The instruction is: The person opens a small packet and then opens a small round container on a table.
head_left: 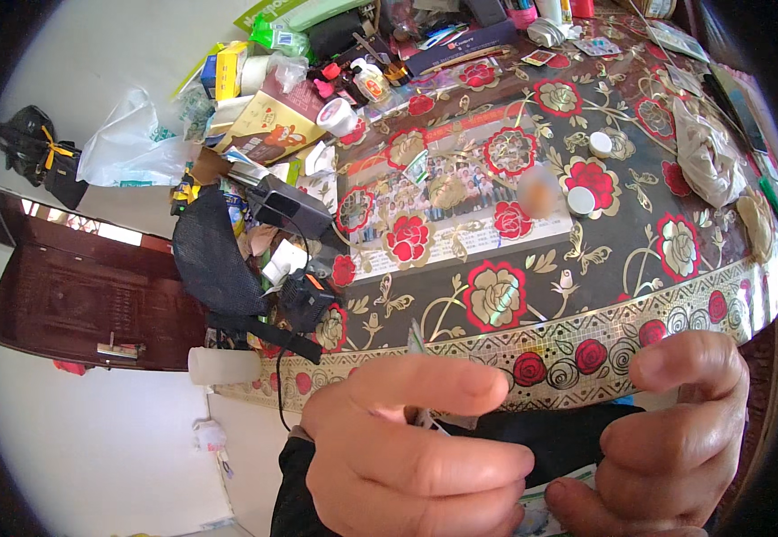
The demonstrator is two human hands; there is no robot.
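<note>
My left hand (425, 447) is in front of the table's near edge, its fingers curled inward. It grips a small, thin plastic packet (417, 338); a corner stands up behind the index finger, and the rest is mostly hidden. To its right, apart from it, my right hand (666, 438) is closed with bent fingers; what they hold, if anything, is hidden. Low between the hands shows part of a white and green printed surface. Beyond them on the table lie a small green and white sachet (417, 168) and two round white lids (580, 200).
A flowered cloth (496, 295) covers the table, with a large group photo (451, 197) on it. Boxes, bottles, a white tub (337, 116) and a black mesh bag (214, 255) crowd the left side. A pale plastic bag (709, 157) lies at right. A brown door (93, 295) stands far left.
</note>
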